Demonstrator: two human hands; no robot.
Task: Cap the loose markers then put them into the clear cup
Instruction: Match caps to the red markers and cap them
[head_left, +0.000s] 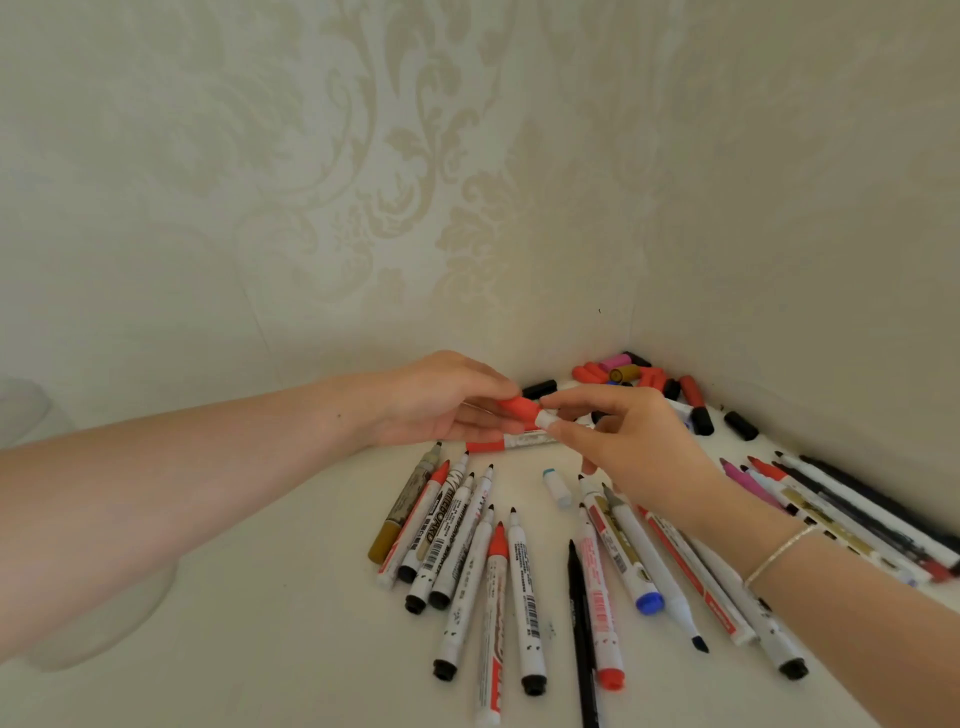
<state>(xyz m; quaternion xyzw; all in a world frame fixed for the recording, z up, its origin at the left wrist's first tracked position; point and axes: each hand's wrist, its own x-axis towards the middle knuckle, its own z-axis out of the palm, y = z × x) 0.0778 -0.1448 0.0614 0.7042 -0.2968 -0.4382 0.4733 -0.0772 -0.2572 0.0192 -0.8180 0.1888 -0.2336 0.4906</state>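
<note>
Your left hand (447, 400) pinches a red cap (518, 407) and your right hand (623, 436) pinches a white marker (546, 417), meeting above the white table (260, 649) strewn with uncapped markers (519, 571); the clear cup (98, 618), contents unclear, sits beneath your left forearm.

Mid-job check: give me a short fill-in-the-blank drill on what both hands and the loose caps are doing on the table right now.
1. The left hand holds a ____ plastic marker cap.
2. The right hand pinches the white marker barrel at its ____ end.
3. The pile of loose caps lies in the ____ of the walls.
4. The small light-blue-tipped white cap lies ____ on the white table.

Missing words: red; tip; corner; alone
</note>
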